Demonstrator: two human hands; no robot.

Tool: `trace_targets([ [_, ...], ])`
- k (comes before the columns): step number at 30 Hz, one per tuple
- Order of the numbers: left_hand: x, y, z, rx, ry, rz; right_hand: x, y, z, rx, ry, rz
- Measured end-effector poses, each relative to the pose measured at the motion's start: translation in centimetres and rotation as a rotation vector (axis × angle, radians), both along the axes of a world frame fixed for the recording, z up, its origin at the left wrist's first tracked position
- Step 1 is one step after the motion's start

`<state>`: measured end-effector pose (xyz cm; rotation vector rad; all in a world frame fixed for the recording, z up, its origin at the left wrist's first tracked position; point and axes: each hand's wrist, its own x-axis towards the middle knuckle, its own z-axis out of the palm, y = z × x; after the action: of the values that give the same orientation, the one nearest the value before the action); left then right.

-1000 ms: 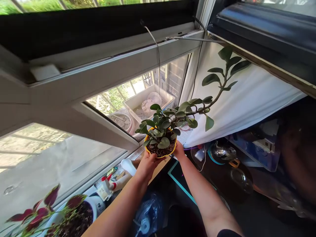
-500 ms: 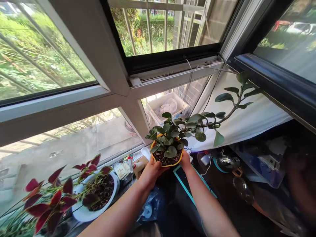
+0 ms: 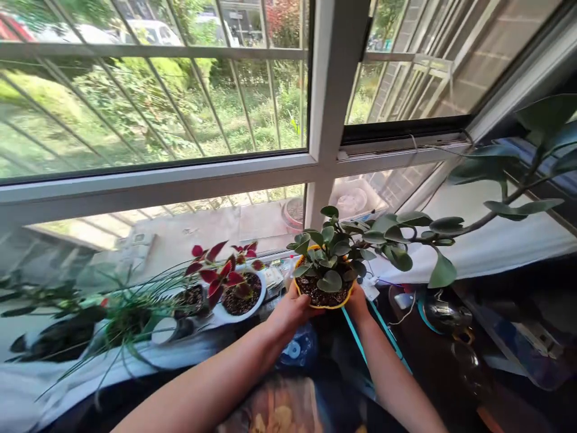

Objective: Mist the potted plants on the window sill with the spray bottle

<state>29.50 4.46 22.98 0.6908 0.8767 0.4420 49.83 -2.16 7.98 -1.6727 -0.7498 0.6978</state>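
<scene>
I hold a small yellow pot [image 3: 323, 302] of dark soil between both hands, in front of the window. My left hand [image 3: 290, 311] grips its left side and my right hand [image 3: 358, 303] grips its right side, fingers wrapped round the rim. A round-leaved green plant [image 3: 336, 249] grows in it, and one long stem [image 3: 487, 219] with larger leaves reaches out to the right.
On the sill to the left stand a white pot with a red-leaved plant [image 3: 228, 279], a grassy plant [image 3: 126, 310] and a dark pot [image 3: 49, 340]. A white cloth [image 3: 491, 243] hangs at the right over cluttered dark items. The white window frame [image 3: 329, 96] is behind.
The view has swung left and up, showing more of the window and sill plants. Both hands keep hold of the yellow pot, now nearer the red-leaved plant.
</scene>
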Motion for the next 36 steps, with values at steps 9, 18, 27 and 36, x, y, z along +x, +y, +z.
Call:
trace_targets([
  [9, -9.8, -2.1, 3.4, -0.031, 0.036, 0.132, -9.5, 0.0, 5.4, 0.002, -0.065, 0.138],
  [18, -17.2, -2.6, 3.9, -0.023, 0.019, 0.252, -16.3, 1.9, 6.8, -0.067, 0.003, 0.266],
  [27, -21.3, -1.7, 6.8, -0.036, 0.061, 0.362, -20.1, 4.7, 4.9, -0.105, 0.150, 0.451],
  [36, -23.6, 0.5, 8.4, -0.004, 0.039, 0.462, -22.1, 6.9, 2.7, -0.186, 0.312, 0.477],
])
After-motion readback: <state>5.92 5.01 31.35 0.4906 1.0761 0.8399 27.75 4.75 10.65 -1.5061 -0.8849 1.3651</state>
